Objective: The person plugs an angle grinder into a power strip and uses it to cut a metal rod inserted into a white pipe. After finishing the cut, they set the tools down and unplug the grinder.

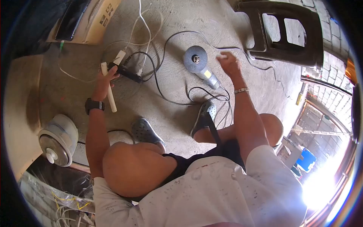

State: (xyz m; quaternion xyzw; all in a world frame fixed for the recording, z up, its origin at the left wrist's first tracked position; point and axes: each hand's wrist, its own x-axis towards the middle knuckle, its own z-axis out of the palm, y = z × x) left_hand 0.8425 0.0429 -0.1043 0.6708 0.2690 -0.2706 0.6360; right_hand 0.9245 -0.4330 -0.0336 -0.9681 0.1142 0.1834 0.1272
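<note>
My left hand (104,81) is closed around a slim off-white stick (112,100). Its thumb lies right at the end of a black power strip (130,73), where a white plug or adapter (120,56) also sits. Over the floor on the other side, my right hand (230,65) is empty, with fingers loosely bent and apart. Just left of it, an angle grinder (208,75) lies on the concrete, its round grey disc (191,62) facing up and its black cord (227,100) looping near my foot.
A dark plastic chair (261,32) lies at the upper right. A cardboard box (99,22) with a phone (73,19) on it stands upper left. A lidded pot-like appliance (68,126) sits at the left. Black and white cables cross the floor between my shoes (145,128) and the box.
</note>
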